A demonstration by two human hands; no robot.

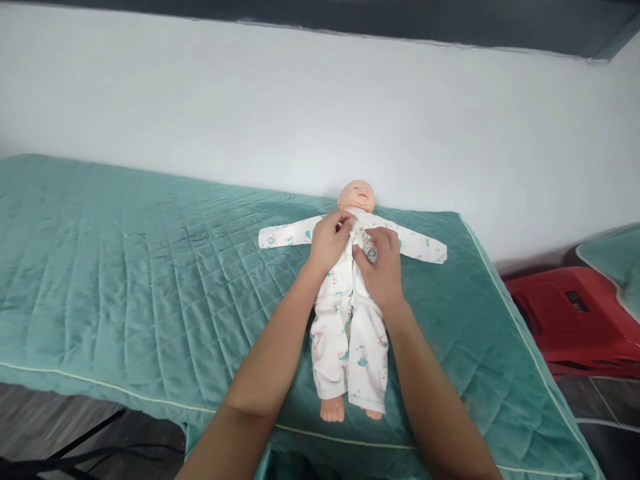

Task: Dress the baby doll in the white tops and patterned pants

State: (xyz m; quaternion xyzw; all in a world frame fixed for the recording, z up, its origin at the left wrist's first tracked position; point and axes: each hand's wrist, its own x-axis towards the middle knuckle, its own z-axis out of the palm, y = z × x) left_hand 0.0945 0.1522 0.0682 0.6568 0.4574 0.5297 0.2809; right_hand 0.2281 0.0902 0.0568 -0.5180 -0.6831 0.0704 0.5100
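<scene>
A baby doll (357, 195) lies on its back with its head toward the wall and its bare feet toward me. It wears a white printed baby shirt (290, 233) with long sleeves spread to both sides, and matching white trousers (330, 340). My left hand (331, 239) pinches the shirt's front edge just below the neck. At the chest, my right hand (381, 260) is closed on the other side of the front opening, cloth bunched between thumb and fingers. Small buttons run down the front between my hands.
A green quilted cover (150, 280) with pale piping is spread over the table. Behind it rises a white wall (250, 107). A red plastic chair or stool (575, 313) stands off the right edge, and dark cables (85, 457) lie below on the left.
</scene>
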